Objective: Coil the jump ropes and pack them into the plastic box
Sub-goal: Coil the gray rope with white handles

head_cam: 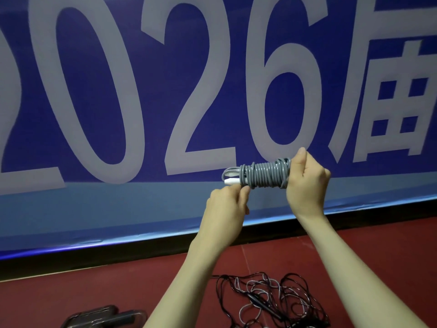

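Rope, grey and plastic-coated (264,173), lay wound in tight turns round its white handles, held up in the air with its long axis running left to right between the two hands. The right hand (306,179) clenched the bundle's right end. The left hand (227,204) pinched just under the left end, fingers (243,191) below the white handle tip (230,181). A tangle of black and white ropes (272,301) lay on the red floor (94,294) well below the fingers, the dark plastic box (104,317) further left, nearer the left arm.

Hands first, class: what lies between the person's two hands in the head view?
The head view shows a grey jump rope wound into a tight coil. The right hand grips one end; the left hand pinches at its white handle tip.
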`<state>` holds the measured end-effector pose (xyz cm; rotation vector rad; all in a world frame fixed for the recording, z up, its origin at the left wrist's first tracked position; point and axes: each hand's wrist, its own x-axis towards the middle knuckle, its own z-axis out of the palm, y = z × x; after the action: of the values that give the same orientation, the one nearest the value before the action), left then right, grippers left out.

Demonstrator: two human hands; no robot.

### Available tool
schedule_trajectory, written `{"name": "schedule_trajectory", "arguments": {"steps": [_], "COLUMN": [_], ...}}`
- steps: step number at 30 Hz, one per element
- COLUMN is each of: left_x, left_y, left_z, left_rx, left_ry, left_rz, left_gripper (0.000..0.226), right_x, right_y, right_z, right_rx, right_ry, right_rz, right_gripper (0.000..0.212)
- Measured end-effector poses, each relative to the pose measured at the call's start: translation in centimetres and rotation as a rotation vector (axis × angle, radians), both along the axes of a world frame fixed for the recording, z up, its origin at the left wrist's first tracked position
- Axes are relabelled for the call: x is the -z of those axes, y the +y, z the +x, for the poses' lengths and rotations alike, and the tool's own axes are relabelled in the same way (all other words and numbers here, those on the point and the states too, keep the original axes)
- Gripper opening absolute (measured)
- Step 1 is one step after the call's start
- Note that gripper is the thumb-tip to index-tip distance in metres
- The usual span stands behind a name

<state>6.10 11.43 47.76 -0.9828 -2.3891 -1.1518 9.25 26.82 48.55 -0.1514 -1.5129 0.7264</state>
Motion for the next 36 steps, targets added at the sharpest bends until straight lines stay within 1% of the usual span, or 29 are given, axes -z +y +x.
{"name": "schedule_trajectory", "arguments": {"steps": [1,3,5,6,7,9,10,12,14,16,17,19,20,21,22,23,25,28,30,32,34,36], "left_x": [-0.3,-1.3,-2.3,-2.7,-2.8,-2.8,-2.8,-2.8,-2.8,-2.7,-2.6,-2.4,-2.3,-2.2,-2.0,-1.9,-1.8,-1.8,-1.9,-2.0,-2.2,-2.3], "left_y": [-0.1,-0.3,-0.9,-1.3,-1.6,-2.6,-3.0,-3.5,-4.0,-4.5,-4.8,-5.6,-6.1,-6.5,-6.8,-6.9,-6.8,-6.3,-6.1,-6.0,-5.5,-4.9], "left_z": [0.0,-0.2,-0.3,-0.5,-0.9,-1.4,-1.5,-1.8,-2.1,-2.3,-2.6,-3.0,-3.3,-3.5,-3.6,-3.5,-3.2,-2.7,-2.6,-2.7,-2.6,-2.3], "left_rx": [0.031,0.139,0.252,0.282,0.279,0.223,0.187,0.132,0.078,0.070,0.081,0.106,0.127,0.158,0.199,0.243,0.325,0.382,0.331,0.241,0.140,0.045], "left_ry": [-0.092,-0.388,-0.690,-0.751,-0.753,-0.715,-0.709,-0.711,-0.658,-0.598,-0.556,-0.477,-0.444,-0.408,-0.369,-0.330,-0.285,-0.306,-0.278,-0.203,-0.115,-0.045], "left_rz": [0.048,0.188,0.350,0.382,0.376,0.361,0.389,0.448,0.493,0.569,0.599,0.603,0.577,0.534,0.474,0.399,0.285,0.211,0.150,0.106,0.097,0.129], "left_gripper": [0.040,0.032,0.028,0.033,0.043,0.060,0.061,0.056,0.044,0.037,0.035,0.033,0.032,0.030,0.027,0.024,0.022,0.019,0.018,0.025,0.033,0.036], "right_x": [0.1,0.4,0.9,1.2,1.5,2.1,2.4,3.1,3.5,3.5,3.3,2.6,2.0,1.5,1.0,0.5,-0.3,-1.1,-1.0,-0.7,-0.1,0.2], "right_y": [0.2,0.6,0.7,0.6,0.5,-0.1,-0.4,-0.9,-1.5,-2.1,-2.4,-2.8,-2.8,-2.8,-2.8,-2.9,-3.0,-3.0,-3.0,-3.3,-3.6,-3.9], "right_z": [-0.2,-0.3,-0.5,-0.5,-0.5,-0.9,-1.1,-1.7,-2.1,-2.0,-1.8,-1.4,-1.0,-0.8,-0.5,-0.2,0.5,1.0,1.1,1.0,0.8,0.4], "right_rx": [0.023,0.058,0.095,0.100,0.090,0.023,-0.024,-0.116,-0.201,-0.366,-0.469,-0.685,-0.788,-0.869,-0.909,-0.914,-0.853,-0.765,-0.732,-0.681,-0.623,-0.543], "right_ry": [0.024,0.056,0.078,0.082,0.080,0.060,0.040,-0.012,-0.109,-0.293,-0.389,-0.536,-0.594,-0.648,-0.699,-0.737,-0.801,-0.838,-0.858,-0.854,-0.831,-0.805], "right_rz": [0.061,0.158,0.268,0.322,0.375,0.479,0.525,0.596,0.597,0.472,0.390,0.221,0.150,0.114,0.115,0.142,0.238,0.363,0.428,0.431,0.411,0.407], "right_gripper": [0.043,0.038,0.044,0.047,0.047,0.039,0.035,0.033,0.035,0.038,0.035,0.020,0.030,0.045,0.056,0.064,0.076,0.086,0.085,0.081,0.078,0.075]}}
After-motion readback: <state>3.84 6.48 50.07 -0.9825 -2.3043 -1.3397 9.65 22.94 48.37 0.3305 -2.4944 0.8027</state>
